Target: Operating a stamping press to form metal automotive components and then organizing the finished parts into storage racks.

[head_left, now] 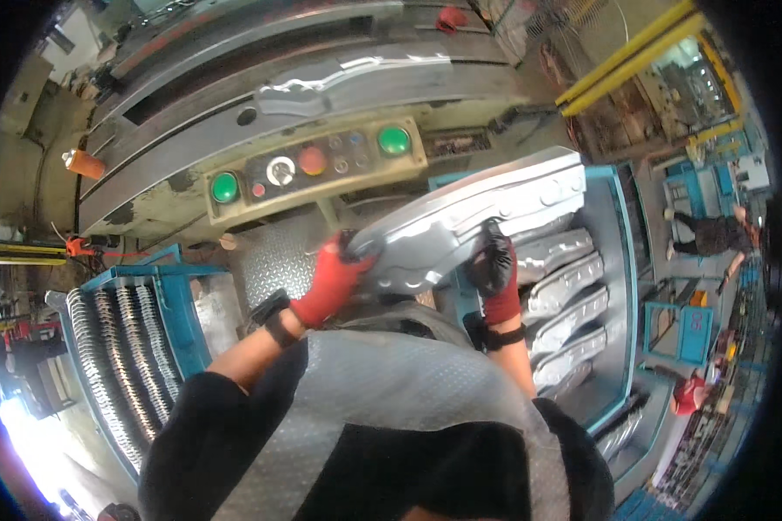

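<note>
A long, shaped sheet-metal part [460,221] spans both my hands in front of my body, its right end raised toward the far right. My left hand [337,273], in a red glove with dark fingertips, is closed on its left end. Lower along its near edge, my right hand [497,269] grips it in a matching red and black glove. A similar metal part [321,85] lies on the press bed [182,126] beyond the control panel.
A control panel [317,165] with green and red buttons stands ahead. The blue bin [624,286] at right holds several metal parts [573,304]. Another blue rack [178,321] at left holds stacked parts. An orange bottle [85,163] stands far left; a person [721,234] is at far right.
</note>
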A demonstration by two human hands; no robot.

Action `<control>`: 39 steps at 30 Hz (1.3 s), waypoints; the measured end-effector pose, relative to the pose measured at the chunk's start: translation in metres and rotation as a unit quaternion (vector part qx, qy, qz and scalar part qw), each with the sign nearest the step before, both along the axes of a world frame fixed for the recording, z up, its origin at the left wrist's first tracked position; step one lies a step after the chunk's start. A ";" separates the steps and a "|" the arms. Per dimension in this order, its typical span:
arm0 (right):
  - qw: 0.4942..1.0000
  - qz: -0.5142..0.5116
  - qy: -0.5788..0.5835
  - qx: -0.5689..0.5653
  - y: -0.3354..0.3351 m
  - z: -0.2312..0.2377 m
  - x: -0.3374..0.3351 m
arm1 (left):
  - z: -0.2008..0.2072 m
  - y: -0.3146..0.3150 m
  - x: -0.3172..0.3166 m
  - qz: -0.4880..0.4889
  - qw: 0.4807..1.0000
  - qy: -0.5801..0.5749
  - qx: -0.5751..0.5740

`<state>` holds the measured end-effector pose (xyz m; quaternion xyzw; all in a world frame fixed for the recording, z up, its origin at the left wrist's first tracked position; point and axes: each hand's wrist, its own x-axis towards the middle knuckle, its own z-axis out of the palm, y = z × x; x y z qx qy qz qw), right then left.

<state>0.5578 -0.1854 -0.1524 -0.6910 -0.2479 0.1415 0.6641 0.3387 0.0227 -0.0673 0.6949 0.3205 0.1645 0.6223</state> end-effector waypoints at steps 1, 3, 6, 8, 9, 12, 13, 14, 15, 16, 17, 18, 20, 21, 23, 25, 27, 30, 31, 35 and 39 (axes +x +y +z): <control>0.997 0.034 -0.045 -0.056 0.019 -0.005 0.010 | 0.005 0.016 -0.005 0.022 1.000 0.010 0.015; 0.848 0.124 -0.464 -0.225 0.082 0.074 -0.001 | 0.008 0.045 -0.018 0.082 0.995 0.037 0.039; 0.969 0.212 0.130 0.004 0.141 0.043 0.014 | 0.020 0.078 -0.016 0.154 0.983 -0.014 0.095; 0.929 0.195 0.303 0.083 0.190 0.046 0.028 | 0.016 0.112 -0.013 0.173 0.963 0.034 0.203; 0.942 0.195 0.266 0.054 0.206 0.034 0.036 | 0.007 0.123 -0.013 0.175 0.952 0.069 0.241; 0.917 0.213 0.324 0.093 0.254 0.098 0.029 | 0.024 0.153 0.008 0.199 0.955 0.037 0.216; 0.915 0.219 0.328 0.090 0.261 0.098 0.036 | 0.039 0.159 0.011 0.190 0.968 0.028 0.162; 0.871 0.279 0.386 0.122 0.270 0.091 0.049 | -0.004 0.180 0.004 0.162 0.967 -0.024 0.196; 0.820 0.333 0.438 0.157 0.282 0.077 0.069 | 0.004 0.192 0.017 0.164 0.966 -0.022 0.196; 0.897 0.303 0.315 0.067 0.290 0.043 0.087 | 0.018 0.200 0.031 0.164 0.978 0.022 0.129; 0.892 0.313 0.321 0.063 0.295 0.039 0.095 | 0.030 0.208 0.039 0.173 0.981 0.069 0.059; 0.874 0.296 0.374 0.089 0.299 0.036 0.100 | 0.044 0.220 0.048 0.155 0.982 0.087 0.062; 0.855 0.196 0.469 0.105 0.317 0.044 0.091 | 0.051 0.247 0.058 0.133 0.985 0.081 0.076; 0.855 0.193 0.470 0.103 0.320 0.021 0.107 | 0.056 0.262 0.068 0.094 0.989 0.067 0.093; 0.957 0.288 -0.030 -0.034 0.312 -0.041 0.147 | 0.077 0.285 0.085 0.052 0.995 0.071 0.048; 0.945 0.302 -0.050 -0.115 0.323 0.034 0.120 | 0.071 0.319 0.077 0.058 0.993 0.102 -0.012; 0.943 0.244 -0.211 -0.079 0.324 0.093 0.105 | 0.049 0.357 0.084 0.035 0.982 0.183 0.005; 0.832 0.228 -0.162 -0.478 0.359 0.167 0.116 | 0.047 0.385 0.093 -0.003 0.971 0.208 0.118; 0.842 0.098 -0.228 -0.479 0.366 0.182 0.117 | 0.064 0.392 0.097 -0.006 0.972 0.205 0.118; 0.706 0.061 -0.613 -0.350 0.392 0.116 0.187 | 0.064 0.410 0.100 0.039 0.802 0.265 0.533; 0.735 0.108 -0.533 -0.404 0.397 0.101 0.192 | -0.018 0.392 0.083 0.086 0.934 0.112 0.329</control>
